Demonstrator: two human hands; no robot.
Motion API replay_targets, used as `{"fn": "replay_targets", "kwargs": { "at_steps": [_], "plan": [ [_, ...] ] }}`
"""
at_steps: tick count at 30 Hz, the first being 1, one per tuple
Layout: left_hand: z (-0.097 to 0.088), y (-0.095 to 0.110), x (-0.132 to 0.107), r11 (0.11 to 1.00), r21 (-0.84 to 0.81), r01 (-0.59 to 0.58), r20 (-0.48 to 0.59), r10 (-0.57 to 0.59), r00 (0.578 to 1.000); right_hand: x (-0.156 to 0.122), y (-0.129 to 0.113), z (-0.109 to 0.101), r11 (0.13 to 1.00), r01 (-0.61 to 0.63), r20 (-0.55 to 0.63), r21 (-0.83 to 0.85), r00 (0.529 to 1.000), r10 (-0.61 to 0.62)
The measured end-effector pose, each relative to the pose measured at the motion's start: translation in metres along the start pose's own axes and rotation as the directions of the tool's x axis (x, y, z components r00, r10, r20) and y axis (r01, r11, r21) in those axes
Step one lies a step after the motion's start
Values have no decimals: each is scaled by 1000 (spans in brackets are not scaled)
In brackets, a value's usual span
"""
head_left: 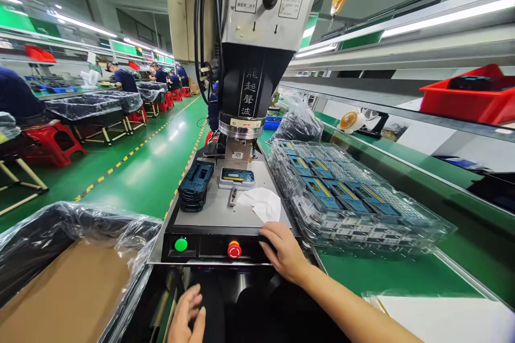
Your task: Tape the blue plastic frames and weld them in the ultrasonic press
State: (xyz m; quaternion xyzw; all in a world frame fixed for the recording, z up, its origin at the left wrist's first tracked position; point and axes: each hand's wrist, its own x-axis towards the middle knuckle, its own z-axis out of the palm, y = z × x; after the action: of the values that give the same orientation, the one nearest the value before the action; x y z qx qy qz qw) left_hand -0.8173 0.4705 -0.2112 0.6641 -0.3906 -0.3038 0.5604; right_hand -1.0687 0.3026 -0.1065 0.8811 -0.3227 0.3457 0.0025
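Observation:
My right hand [285, 251] rests on the right end of the black front panel [205, 246] of an ultrasonic welding machine [253, 80], thumb and fingers apart; whatever lies under the palm is hidden. Low in front of the panel, my left hand [188, 315] hangs with loosely bent fingers and nothing in it. Under the machine's metal horn [237, 154], a dark blue plastic housing with a yellow strip [237, 174] lies in a white fixture [237, 185]. To its left stands a stack of dark blue housings [196, 185]. A white cloth or paper [263, 203] lies at the right.
The panel carries a green button [181, 245] and a red emergency stop [234, 250]. Stacked clear trays [362, 225] with housings stand at right. A plastic-lined bin with cardboard [68, 284] is at left. A red bin [466, 99] sits on the shelf. People work at far left.

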Motion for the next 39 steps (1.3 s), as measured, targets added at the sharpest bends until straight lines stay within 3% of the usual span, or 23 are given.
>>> {"fn": "replay_targets", "kwargs": {
  "at_steps": [2,5,10,16,21,25,28,31,35,39],
  "plan": [
    [-9,23,15,949,231,-216,-13,225,974,-28,5,1,998,-18,-44,-61,999,15],
    [-15,50,34,821,478,-314,48,333,942,-50,17,7,987,-95,-126,-129,989,79],
    [-7,56,45,704,627,-334,131,327,936,-48,30,13,973,-183,-124,-142,978,166],
    [-6,49,44,663,671,-331,174,293,940,-43,39,3,990,-132,26,-59,991,134],
    [-9,56,47,622,714,-322,195,265,944,-44,41,4,990,-131,11,-56,991,132],
    [-8,61,46,653,688,-317,163,286,944,-43,38,3,991,-128,21,-43,991,129],
    [-5,49,35,676,643,-360,146,353,924,-42,36,1,990,-136,29,-49,990,137],
    [2,19,17,676,605,-420,220,365,904,-42,34,0,989,-137,24,-53,990,139],
    [10,-20,-1,619,623,-478,436,232,870,-40,33,1,990,-132,4,-54,991,132],
    [12,-27,-2,556,658,-508,523,148,839,-40,34,2,990,-127,0,-54,992,127]
  ]
}}
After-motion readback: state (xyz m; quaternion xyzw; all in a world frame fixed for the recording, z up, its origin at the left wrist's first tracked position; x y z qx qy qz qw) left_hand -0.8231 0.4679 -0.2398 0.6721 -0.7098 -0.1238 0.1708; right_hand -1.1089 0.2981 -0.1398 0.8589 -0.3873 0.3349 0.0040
